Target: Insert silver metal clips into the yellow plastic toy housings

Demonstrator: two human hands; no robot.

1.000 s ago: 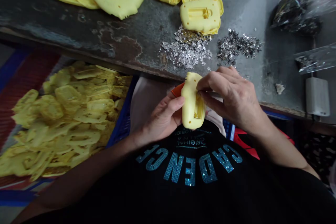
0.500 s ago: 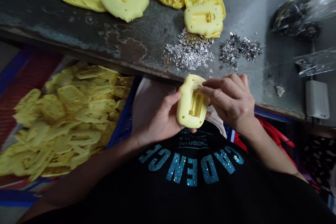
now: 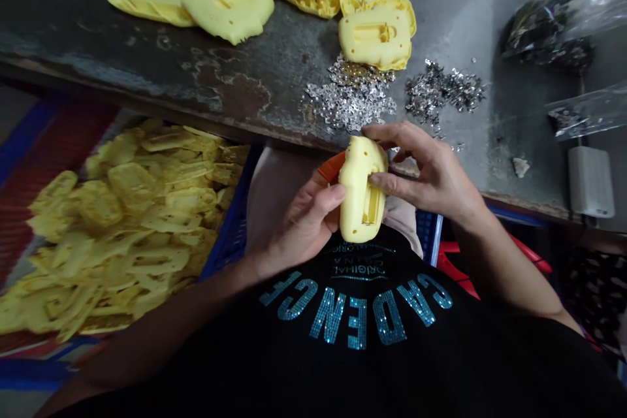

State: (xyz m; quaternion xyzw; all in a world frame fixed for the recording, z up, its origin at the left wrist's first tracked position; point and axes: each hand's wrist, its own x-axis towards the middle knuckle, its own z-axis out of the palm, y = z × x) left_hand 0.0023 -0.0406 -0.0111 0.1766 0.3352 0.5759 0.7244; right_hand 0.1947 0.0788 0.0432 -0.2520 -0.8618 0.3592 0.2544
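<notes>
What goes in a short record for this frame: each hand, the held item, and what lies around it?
Left hand: cradles a yellow moulded plastic part
Right hand: fingers grip the same part
Bench: more yellow parts, silver metal pieces
Left of the lap: blue crate holding a heap of yellow parts

smooth matt yellow plastic casing (image 3: 361,191), scuffed rusty metal tabletop (image 3: 147,59), glossy metal scraps (image 3: 350,104), clear plastic bag (image 3: 553,13)

**Yellow moulded casing (image 3: 361,189) held upright between both hands**
Rectangular recess near its lower end, small holes near the top; left hand (image 3: 301,225) cradles, right hand (image 3: 431,173) pinches.
</notes>
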